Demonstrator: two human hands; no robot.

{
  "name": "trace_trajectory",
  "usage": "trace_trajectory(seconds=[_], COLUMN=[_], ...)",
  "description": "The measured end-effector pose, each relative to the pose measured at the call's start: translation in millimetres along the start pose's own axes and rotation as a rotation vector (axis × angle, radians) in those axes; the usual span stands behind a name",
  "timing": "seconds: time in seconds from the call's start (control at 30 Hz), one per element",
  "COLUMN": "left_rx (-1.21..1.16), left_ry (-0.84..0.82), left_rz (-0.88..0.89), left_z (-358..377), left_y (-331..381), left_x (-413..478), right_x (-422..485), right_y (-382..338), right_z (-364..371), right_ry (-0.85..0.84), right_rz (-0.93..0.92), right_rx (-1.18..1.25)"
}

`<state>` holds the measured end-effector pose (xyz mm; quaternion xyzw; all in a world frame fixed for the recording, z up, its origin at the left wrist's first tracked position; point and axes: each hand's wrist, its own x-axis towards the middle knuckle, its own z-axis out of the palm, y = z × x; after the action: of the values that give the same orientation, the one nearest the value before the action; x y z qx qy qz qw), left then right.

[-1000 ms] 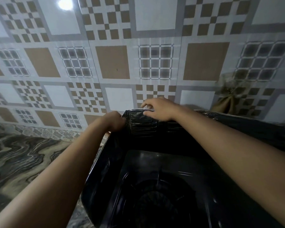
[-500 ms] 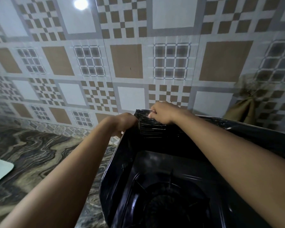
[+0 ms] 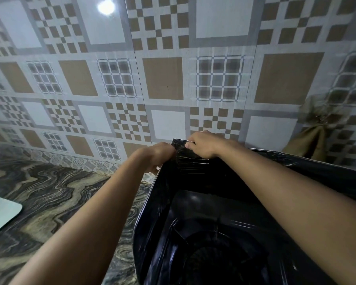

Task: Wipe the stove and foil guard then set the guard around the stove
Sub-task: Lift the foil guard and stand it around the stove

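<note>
A dark, shiny foil guard (image 3: 152, 212) stands upright around the black stove (image 3: 214, 254), its left panel and back panel meeting at a far-left corner. My right hand (image 3: 203, 144) pinches the top edge of that corner. My left hand (image 3: 158, 155) grips the outside of the left panel just beside it. The stove's round burner and pan supports show dimly at the bottom of the enclosure. My right forearm hides much of the stove's right side.
A marbled dark countertop (image 3: 49, 198) runs to the left. A pale board corner (image 3: 0, 214) lies at the left edge. The patterned tile wall (image 3: 162, 79) rises right behind the guard. A brown cloth (image 3: 310, 140) hangs at the right.
The view has shifted left, so guard and hands sit further right in frame. Both hands stay at the guard's far-left corner, the right fingers now curled tighter over the top edge.
</note>
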<state>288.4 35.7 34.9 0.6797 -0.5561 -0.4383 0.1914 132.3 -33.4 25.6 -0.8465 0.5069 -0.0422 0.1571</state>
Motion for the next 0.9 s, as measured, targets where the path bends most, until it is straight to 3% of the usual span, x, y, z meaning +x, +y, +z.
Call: trace_trajectory(seconds=[0.9], left_rx=[0.012], left_ry=[-0.037], left_rz=[0.008], left_z=[-3.3], left_y=[-2.2], left_x=[-5.6], right_x=[6.4], right_y=[-4.5], right_z=[3.2], right_ry=[-0.044], right_rz=[0.004], right_rx=[0.042])
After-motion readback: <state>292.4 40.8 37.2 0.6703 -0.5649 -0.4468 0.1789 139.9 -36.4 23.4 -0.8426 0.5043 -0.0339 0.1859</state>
